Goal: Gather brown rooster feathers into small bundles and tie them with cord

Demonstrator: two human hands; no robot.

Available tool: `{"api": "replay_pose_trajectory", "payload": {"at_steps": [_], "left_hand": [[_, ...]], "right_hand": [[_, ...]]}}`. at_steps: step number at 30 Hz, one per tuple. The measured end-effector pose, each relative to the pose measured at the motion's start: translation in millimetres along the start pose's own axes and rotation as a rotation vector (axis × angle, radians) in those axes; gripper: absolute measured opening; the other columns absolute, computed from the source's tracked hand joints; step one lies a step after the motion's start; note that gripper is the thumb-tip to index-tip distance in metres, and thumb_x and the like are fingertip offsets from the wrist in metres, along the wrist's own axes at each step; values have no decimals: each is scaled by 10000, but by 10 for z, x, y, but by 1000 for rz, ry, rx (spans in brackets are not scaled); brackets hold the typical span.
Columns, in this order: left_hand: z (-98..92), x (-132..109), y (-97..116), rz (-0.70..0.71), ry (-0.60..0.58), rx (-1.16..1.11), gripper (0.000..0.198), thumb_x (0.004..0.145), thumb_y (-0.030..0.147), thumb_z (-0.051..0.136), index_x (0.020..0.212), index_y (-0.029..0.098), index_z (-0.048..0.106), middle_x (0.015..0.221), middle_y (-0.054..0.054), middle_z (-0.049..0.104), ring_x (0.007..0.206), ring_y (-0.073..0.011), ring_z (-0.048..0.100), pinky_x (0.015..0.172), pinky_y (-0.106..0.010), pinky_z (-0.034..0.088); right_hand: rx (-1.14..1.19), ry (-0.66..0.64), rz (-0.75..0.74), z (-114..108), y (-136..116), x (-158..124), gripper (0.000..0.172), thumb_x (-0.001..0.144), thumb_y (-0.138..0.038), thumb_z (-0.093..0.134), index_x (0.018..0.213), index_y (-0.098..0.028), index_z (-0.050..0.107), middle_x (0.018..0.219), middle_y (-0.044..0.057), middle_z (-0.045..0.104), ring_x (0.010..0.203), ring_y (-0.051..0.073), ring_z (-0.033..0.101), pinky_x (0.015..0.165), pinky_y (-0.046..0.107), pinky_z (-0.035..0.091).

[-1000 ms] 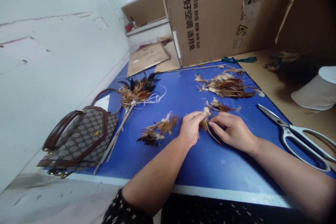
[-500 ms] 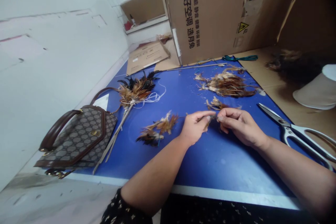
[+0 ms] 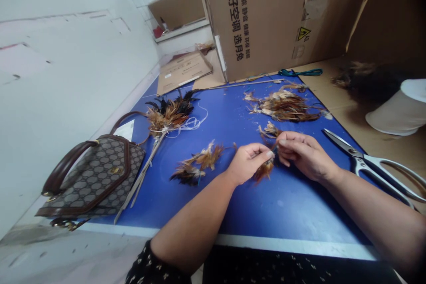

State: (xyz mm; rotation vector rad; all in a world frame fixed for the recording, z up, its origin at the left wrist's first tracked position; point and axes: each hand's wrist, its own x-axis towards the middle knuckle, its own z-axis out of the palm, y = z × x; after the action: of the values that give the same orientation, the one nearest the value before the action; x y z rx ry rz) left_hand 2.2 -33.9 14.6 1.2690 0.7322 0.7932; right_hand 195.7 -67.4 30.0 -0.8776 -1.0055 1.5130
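Between the thumb and fingers of my left hand [image 3: 248,162] is a small bunch of brown feathers [image 3: 264,172], its orange-brown tips hanging down over the blue table. My right hand [image 3: 306,155] is closed in a pinch close beside the bunch; what sits in its fingertips is too small to make out. Left of my hands lie loose tufts of brown and black feathers [image 3: 211,157]. Just beyond my fingers is a pale tuft of feathers [image 3: 269,129], and behind it a larger heap of brown feathers [image 3: 289,105].
Large scissors [image 3: 362,156] lie to the right, near a white spool-like cylinder [image 3: 392,108]. A feather bundle on sticks [image 3: 171,117], with white string, rests at left beside a patterned handbag [image 3: 96,168]. A tall cardboard box [image 3: 266,22] stands at the back.
The feather bunch in my left hand has turned, so its brown tips now show hanging below the fingers. My left index finger has curled in from being stretched out.
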Motion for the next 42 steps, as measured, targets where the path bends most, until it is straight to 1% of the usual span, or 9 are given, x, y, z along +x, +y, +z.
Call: {"api": "replay_pose_trajectory", "payload": {"at_steps": [4, 7, 10, 14, 17, 21, 26, 35, 42], "left_hand": [[-14, -9, -20, -67, -18, -4, 405, 827, 527, 808, 890, 149, 677, 687, 8, 642, 550, -70, 531, 583, -233, 435], [-22, -17, -33, -121, -61, -14, 407, 858, 541, 776, 905, 161, 638, 617, 23, 624, 481, -76, 532, 527, -225, 434], [-17, -16, -23, -139, -82, -33, 421, 862, 556, 767, 903, 169, 604, 580, 22, 628, 448, -95, 552, 492, -227, 446], [-6, -1, -2, -115, -30, -62, 440, 855, 568, 767, 891, 165, 596, 585, 6, 647, 451, -105, 575, 479, -224, 453], [-8, 11, -6, -105, 2, -60, 450, 846, 574, 772, 898, 161, 602, 598, 2, 654, 459, -109, 588, 470, -220, 447], [-16, 6, -13, -123, -56, -7, 470, 840, 595, 769, 908, 168, 588, 580, 10, 650, 454, -113, 599, 480, -221, 463], [-14, -22, -8, -170, -180, 67, 497, 839, 630, 752, 888, 163, 589, 589, -7, 663, 477, -124, 634, 500, -227, 494], [7, -10, -3, -151, -90, -30, 460, 817, 546, 813, 928, 157, 594, 628, -12, 698, 498, -137, 668, 510, -236, 522], [13, -37, 26, -215, -181, 14, 437, 819, 537, 812, 885, 151, 618, 630, -40, 713, 532, -155, 698, 519, -242, 534]], "right_hand": [[-169, -21, -44, -81, -22, -9, 195, 942, -362, 722, 966, -174, 675, 658, -37, 507, 538, 99, 403, 518, 252, 379], [-337, -38, -67, -133, -64, -33, 239, 964, -382, 700, 1069, -168, 677, 699, -16, 565, 572, 106, 461, 524, 241, 350], [-438, -69, -87, -159, -126, -53, 296, 968, -403, 696, 1138, -164, 666, 708, -13, 574, 605, 114, 479, 556, 241, 381], [-541, -130, -102, -162, -214, -75, 351, 969, -415, 698, 1200, -158, 639, 695, -13, 586, 615, 121, 499, 583, 246, 417], [-573, -189, -118, -142, -269, -109, 435, 970, -404, 697, 1317, -166, 588, 710, -9, 607, 640, 136, 538, 616, 260, 458], [-605, -308, -113, -105, -322, -160, 462, 989, -378, 671, 1400, -201, 560, 723, -18, 590, 648, 141, 543, 630, 269, 469], [-603, -285, -139, -107, -348, -162, 524, 972, -372, 690, 1446, -197, 555, 706, -25, 578, 644, 142, 545, 637, 272, 476], [-568, -310, -107, -136, -346, -174, 498, 975, -338, 681, 1437, -188, 572, 712, -20, 592, 649, 136, 543, 637, 269, 475], [-617, -314, -130, -139, -382, -167, 477, 985, -352, 661, 1425, -181, 593, 710, -12, 600, 642, 137, 560, 623, 271, 471]]}}
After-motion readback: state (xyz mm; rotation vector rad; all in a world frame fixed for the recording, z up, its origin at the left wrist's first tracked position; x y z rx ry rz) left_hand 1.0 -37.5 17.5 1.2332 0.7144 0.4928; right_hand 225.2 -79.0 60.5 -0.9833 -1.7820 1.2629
